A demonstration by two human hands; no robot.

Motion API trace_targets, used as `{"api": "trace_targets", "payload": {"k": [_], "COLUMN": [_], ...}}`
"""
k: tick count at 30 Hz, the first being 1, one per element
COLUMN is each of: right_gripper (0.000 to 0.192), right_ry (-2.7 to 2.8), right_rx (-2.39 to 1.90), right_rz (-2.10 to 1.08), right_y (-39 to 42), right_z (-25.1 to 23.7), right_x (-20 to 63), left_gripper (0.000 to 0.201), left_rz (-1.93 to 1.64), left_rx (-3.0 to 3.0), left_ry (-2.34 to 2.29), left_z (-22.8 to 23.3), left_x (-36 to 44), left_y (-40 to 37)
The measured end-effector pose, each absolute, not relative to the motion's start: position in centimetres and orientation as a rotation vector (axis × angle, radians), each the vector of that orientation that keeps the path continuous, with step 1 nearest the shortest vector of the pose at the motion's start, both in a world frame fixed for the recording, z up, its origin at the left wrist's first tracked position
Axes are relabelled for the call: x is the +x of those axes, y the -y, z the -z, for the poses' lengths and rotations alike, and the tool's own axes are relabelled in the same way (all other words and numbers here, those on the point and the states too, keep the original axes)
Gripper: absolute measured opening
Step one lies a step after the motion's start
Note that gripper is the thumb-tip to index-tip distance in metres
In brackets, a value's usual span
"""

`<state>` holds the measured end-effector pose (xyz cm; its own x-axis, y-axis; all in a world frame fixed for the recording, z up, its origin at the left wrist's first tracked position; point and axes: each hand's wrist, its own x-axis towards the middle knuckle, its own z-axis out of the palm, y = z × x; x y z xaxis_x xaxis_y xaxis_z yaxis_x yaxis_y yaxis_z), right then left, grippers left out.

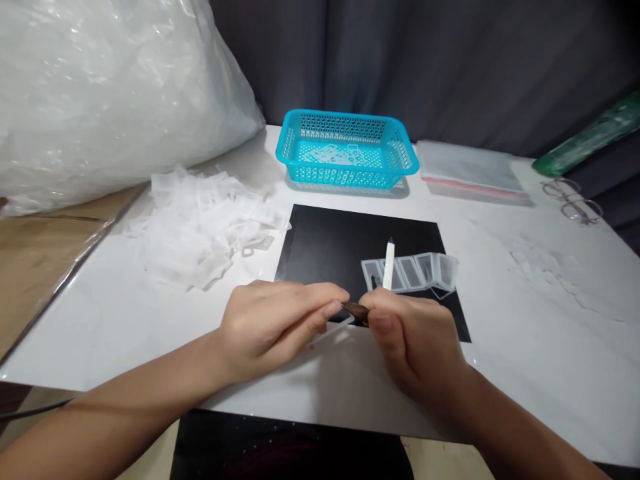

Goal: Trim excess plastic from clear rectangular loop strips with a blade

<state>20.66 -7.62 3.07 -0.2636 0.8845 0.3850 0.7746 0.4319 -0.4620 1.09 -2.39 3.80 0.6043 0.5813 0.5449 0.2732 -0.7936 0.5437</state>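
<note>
My left hand [285,323] is closed, with thumb and fingers pinching a thin translucent plastic piece [337,328] whose edge shows below the fingertips. My right hand [413,333] is curled around a dark brown pointed tool [356,311], its tip touching or almost touching my left fingertips. Just beyond the right knuckles, a white stick with a dark tip [390,263] points away from me. Whether that hand touches it is hidden. Under and past the hands is a black mat [330,243], with a row of translucent rectangular plastic pieces [413,273] on its right.
A heap of translucent plastic pieces [200,227] covers the table's left. Behind it bulges a big clear plastic bag [115,100]. A blue basket [345,177] holds some pieces. Zip bags [470,170], a green bottle [585,137], glasses [575,200] and clear scraps [555,273] are right.
</note>
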Motion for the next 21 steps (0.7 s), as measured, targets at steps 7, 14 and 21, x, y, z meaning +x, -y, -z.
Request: {"api": "trace_targets", "payload": {"k": [7, 14, 21], "right_gripper": [0.055, 0.058, 0.059], "right_ry": [2.102, 2.101, 2.081], "right_rx": [-1.389, -1.392, -1.407], "right_rz": [-0.182, -0.152, -0.150], "right_y": [7.66, 7.60, 7.71], "right_z": [-3.14, -3.17, -3.15], "right_x": [20.55, 20.39, 20.20], "left_gripper": [0.012, 0.012, 0.013], "left_rz": [-1.046, -1.056, -1.076], "left_rx": [2.402, 2.406, 2.416], "left_ry": [-0.662, -0.653, -0.647], "left_z": [-3.71, -3.72, -3.67], "left_x": [1.05, 1.03, 1.15], "left_y": [2.33, 2.39, 2.29]}}
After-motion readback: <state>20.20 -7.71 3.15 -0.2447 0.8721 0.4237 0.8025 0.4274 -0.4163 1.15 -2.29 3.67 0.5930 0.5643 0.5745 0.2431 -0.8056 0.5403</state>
